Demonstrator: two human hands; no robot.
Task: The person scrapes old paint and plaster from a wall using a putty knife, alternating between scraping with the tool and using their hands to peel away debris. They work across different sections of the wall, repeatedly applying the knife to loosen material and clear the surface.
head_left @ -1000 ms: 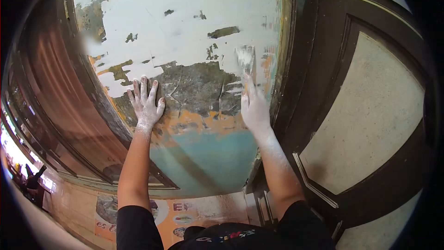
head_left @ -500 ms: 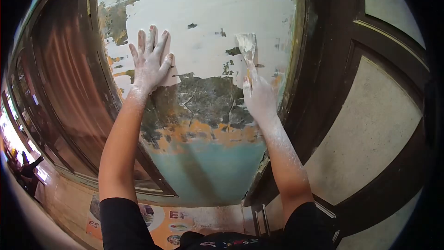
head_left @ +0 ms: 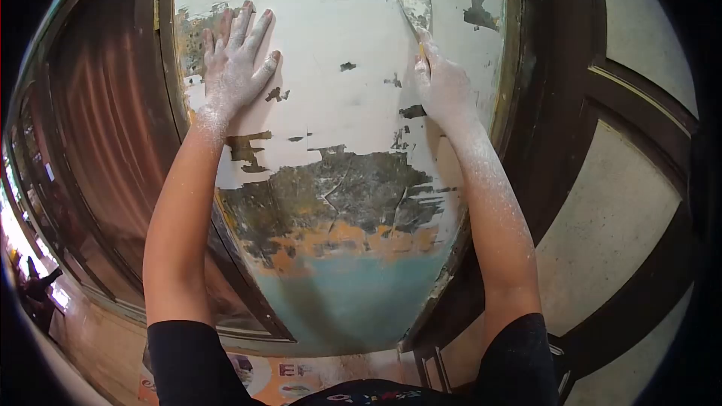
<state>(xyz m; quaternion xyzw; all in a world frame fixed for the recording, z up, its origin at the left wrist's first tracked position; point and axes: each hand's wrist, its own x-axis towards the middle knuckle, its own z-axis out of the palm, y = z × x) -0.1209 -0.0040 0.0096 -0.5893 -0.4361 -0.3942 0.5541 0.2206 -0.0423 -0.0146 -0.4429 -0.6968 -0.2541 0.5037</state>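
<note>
My left hand point(head_left: 235, 64) lies flat on the wall with its fingers spread, dusted in white powder. My right hand point(head_left: 445, 84), also powdery, grips a putty knife point(head_left: 417, 9); the wide blade points up, smeared with white and close to the wall, and most of the handle is inside my fingers. The wall panel point(head_left: 323, 98) has a white coat broken by dark patches. Below the coat runs a bare grey-green band point(head_left: 338, 188), then a ragged orange strip point(head_left: 353, 237) and light green paint point(head_left: 353, 293).
A dark wooden frame with a reddish-brown curtain point(head_left: 105, 105) behind it stands on the left. On the right is a dark door with pale panels point(head_left: 602, 233). A printed orange and white sheet point(head_left: 263, 376) lies at the foot of the wall, beside tan flooring point(head_left: 98, 338).
My right hand has moved up the wall with the putty knife. The left hand has shifted slightly upward, still flat and spread. The view has tilted a little higher.
</note>
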